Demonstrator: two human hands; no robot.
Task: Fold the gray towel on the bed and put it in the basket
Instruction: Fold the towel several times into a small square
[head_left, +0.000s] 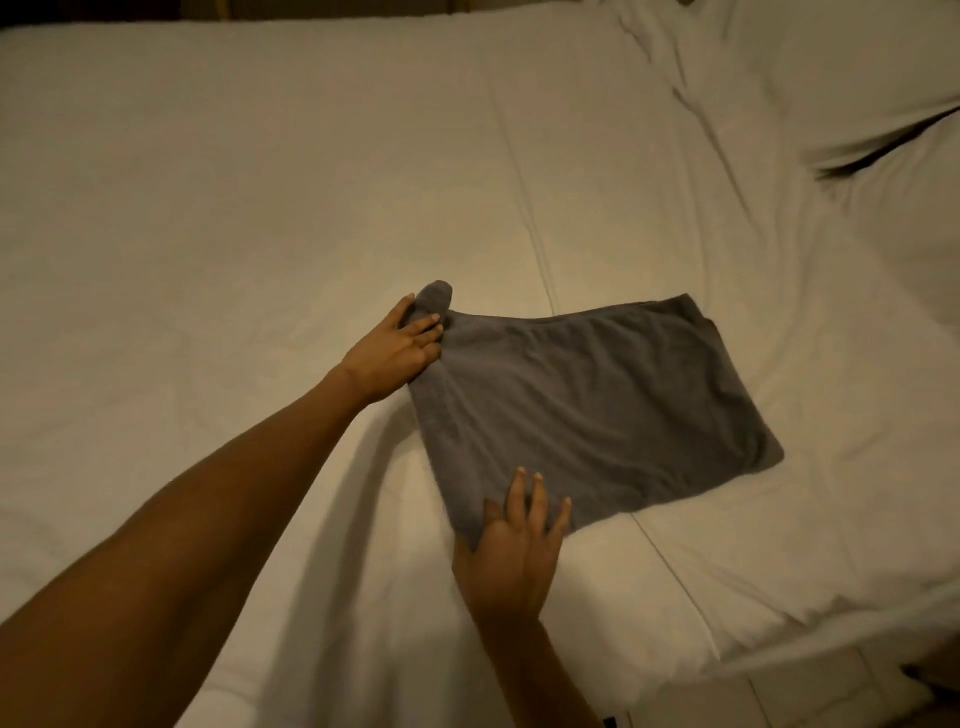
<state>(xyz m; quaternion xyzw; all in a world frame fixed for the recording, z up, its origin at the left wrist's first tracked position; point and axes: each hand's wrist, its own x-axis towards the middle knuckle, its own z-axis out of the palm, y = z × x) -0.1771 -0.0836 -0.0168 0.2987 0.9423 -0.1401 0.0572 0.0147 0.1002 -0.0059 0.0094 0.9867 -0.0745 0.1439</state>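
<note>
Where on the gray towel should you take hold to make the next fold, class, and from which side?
Probably the two corners on its left edge. The towel lies flat on the bed as a rectangle; the left hand grips the far left corner, already bunched up, and the right hand rests on the near left one. Come from the left and carry that edge rightward.

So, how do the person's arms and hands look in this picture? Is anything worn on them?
Both forearms are bare: no sleeve shows on either arm up to the frame edge. The left hand and the right hand wear no gloves, and no ring, watch or bracelet is visible at the fingers or wrists. The nails on the right hand are short and appear unpainted.
</note>
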